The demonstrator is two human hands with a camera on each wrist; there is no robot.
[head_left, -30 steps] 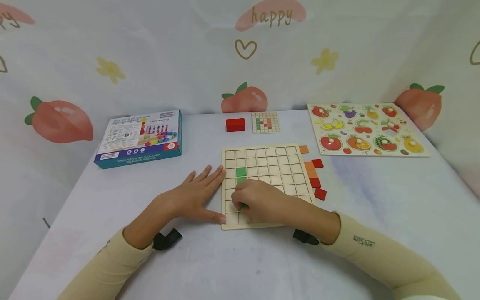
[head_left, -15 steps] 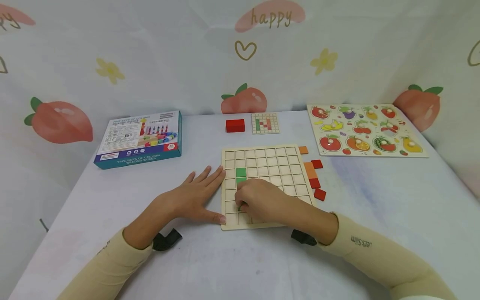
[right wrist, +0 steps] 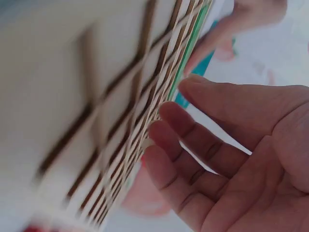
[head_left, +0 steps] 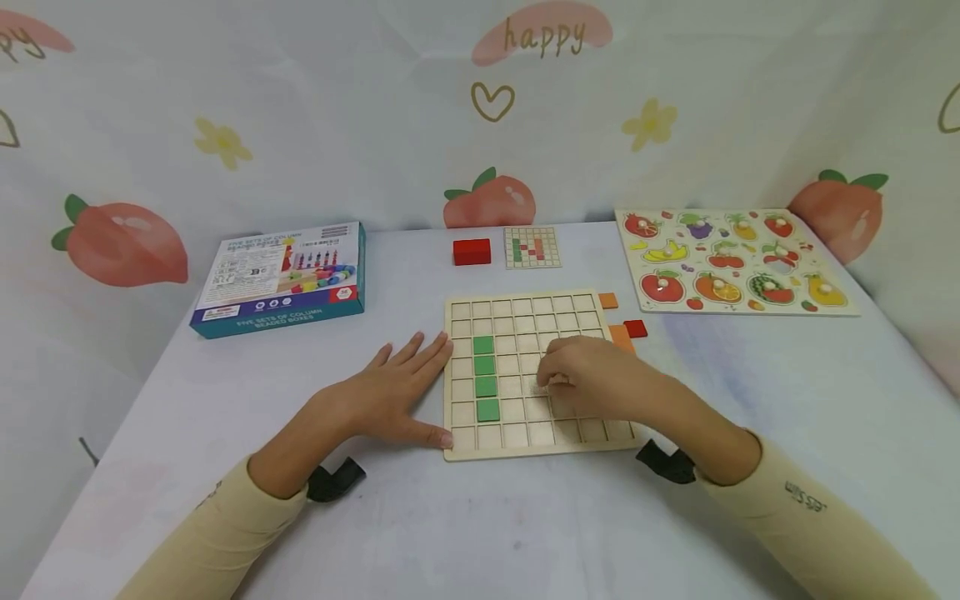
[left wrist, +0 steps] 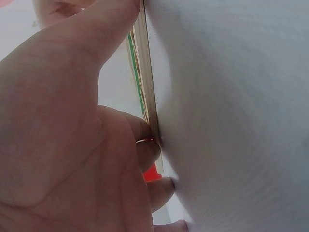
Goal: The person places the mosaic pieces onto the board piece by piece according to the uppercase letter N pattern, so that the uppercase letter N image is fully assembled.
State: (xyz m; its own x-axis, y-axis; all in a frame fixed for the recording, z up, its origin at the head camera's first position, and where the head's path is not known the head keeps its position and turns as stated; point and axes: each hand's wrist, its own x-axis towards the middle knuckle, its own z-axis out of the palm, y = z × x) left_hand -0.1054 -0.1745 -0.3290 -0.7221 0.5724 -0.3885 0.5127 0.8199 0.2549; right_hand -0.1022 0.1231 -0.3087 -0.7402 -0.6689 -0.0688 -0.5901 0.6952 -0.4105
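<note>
The wooden grid board [head_left: 536, 321] lies flat on the table. Several green square tiles [head_left: 486, 386] fill a vertical run of its cells near the left side. My left hand [head_left: 386, 400] is spread beside the board, thumb on its near left corner and fingertips along the left edge. In the left wrist view those fingers [left wrist: 159, 193] meet the board's side. My right hand [head_left: 592, 375] is over the right half of the board. The right wrist view shows its fingers [right wrist: 176, 159] loosely bent, with nothing between thumb and fingertips.
Right of the board lie orange tiles [head_left: 608, 301] and a red tile [head_left: 635, 328]; the right arm covers others. Behind it are a red block [head_left: 472, 252] and a small pattern card [head_left: 532, 247]. A boxed toy [head_left: 281, 279] stands left, a fruit puzzle [head_left: 735, 262] right.
My right hand has let go of a green tile, which now sits in the lowest cell of the green run, and has moved right across the board. The left hand stays put.
</note>
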